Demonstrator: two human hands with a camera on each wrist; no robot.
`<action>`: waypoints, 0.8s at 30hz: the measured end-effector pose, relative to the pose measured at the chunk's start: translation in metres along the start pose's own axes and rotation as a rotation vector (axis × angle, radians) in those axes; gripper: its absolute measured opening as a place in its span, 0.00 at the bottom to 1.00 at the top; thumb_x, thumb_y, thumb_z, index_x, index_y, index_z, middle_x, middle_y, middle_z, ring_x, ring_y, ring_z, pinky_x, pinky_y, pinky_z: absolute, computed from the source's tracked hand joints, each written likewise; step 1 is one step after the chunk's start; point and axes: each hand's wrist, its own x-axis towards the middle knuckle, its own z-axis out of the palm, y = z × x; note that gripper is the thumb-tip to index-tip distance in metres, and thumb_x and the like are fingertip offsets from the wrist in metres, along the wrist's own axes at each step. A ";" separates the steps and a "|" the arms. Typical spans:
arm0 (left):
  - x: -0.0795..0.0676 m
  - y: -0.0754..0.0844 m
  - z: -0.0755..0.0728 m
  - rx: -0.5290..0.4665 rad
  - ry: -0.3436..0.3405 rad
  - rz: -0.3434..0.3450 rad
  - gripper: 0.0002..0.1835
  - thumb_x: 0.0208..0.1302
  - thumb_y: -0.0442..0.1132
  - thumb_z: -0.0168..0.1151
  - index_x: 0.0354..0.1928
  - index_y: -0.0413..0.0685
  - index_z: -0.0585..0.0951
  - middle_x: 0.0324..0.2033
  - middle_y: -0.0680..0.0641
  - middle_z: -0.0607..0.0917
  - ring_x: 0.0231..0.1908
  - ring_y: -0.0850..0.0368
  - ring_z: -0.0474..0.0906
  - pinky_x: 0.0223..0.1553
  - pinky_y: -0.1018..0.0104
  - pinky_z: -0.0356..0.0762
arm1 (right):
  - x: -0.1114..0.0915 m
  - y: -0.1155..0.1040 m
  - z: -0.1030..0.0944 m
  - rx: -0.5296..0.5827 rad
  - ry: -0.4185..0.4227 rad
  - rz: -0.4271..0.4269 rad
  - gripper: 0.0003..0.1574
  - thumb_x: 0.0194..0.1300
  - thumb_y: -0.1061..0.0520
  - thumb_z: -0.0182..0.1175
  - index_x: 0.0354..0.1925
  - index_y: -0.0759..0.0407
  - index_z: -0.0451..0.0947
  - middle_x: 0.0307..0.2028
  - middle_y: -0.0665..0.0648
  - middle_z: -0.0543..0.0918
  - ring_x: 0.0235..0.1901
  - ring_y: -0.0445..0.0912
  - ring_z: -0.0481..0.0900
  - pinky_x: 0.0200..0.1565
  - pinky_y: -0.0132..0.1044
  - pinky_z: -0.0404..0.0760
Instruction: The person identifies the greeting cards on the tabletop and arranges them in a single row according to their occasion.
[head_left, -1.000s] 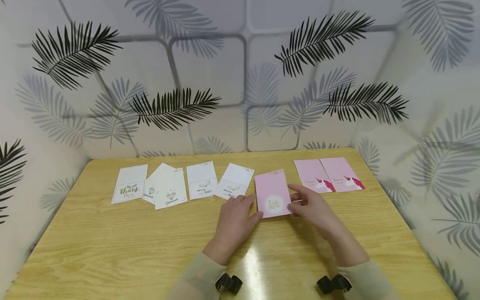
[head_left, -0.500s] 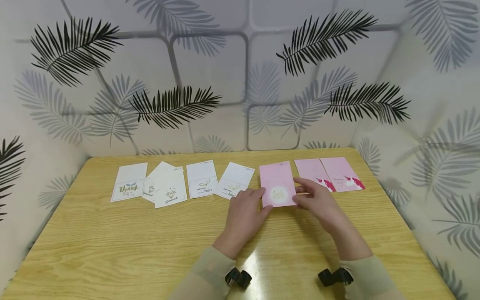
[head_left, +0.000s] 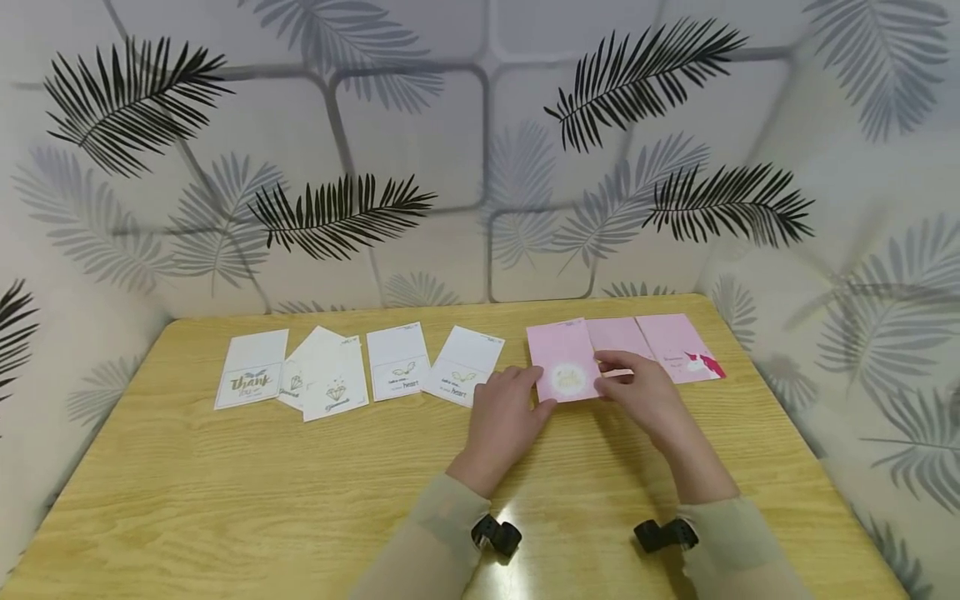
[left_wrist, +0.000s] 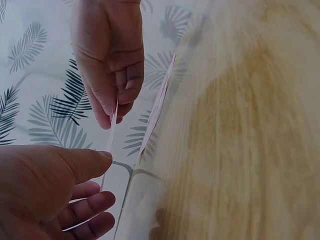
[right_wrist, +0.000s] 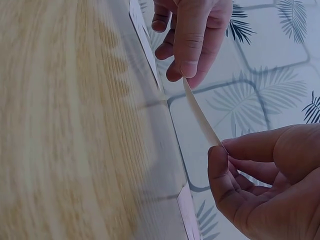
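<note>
A pink card with a pale round patch and gold lettering is held between my two hands in the head view. My left hand pinches its lower left edge, thumb in front. On the lower right edge, my right hand grips it between thumb and fingers. Seen edge-on in the right wrist view, the card bows slightly and is raised off the table. It partly covers a pink unicorn card, beside which lies a second unicorn card.
Several white cards lie along the table's back: a "Thank you" card, two overlapping diamond cards, and two winged-heart cards, one upright, one slanted. The wooden table meets a leaf-patterned backdrop behind.
Both hands have carried the pink card to the right and toward the back. It now overlaps the left unicorn card. The white cards have stayed put.
</note>
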 end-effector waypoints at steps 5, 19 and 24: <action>0.006 -0.001 0.004 -0.010 -0.002 0.006 0.25 0.75 0.51 0.74 0.67 0.49 0.86 0.55 0.46 0.90 0.54 0.44 0.84 0.51 0.46 0.80 | 0.008 0.004 0.000 -0.105 0.002 -0.015 0.26 0.79 0.60 0.65 0.70 0.67 0.80 0.64 0.69 0.84 0.56 0.59 0.87 0.58 0.52 0.86; 0.020 -0.004 0.016 -0.021 -0.018 -0.030 0.24 0.75 0.50 0.74 0.67 0.49 0.87 0.55 0.45 0.90 0.55 0.44 0.84 0.52 0.44 0.81 | 0.015 0.008 0.002 -0.299 -0.022 -0.005 0.21 0.77 0.60 0.68 0.65 0.64 0.85 0.61 0.69 0.86 0.59 0.62 0.84 0.60 0.58 0.82; 0.025 -0.003 0.019 0.006 -0.028 -0.031 0.24 0.75 0.51 0.74 0.67 0.49 0.87 0.55 0.46 0.90 0.55 0.44 0.85 0.52 0.44 0.82 | 0.016 0.009 0.001 -0.354 -0.029 -0.065 0.21 0.75 0.62 0.69 0.63 0.67 0.86 0.64 0.70 0.83 0.63 0.66 0.81 0.65 0.62 0.78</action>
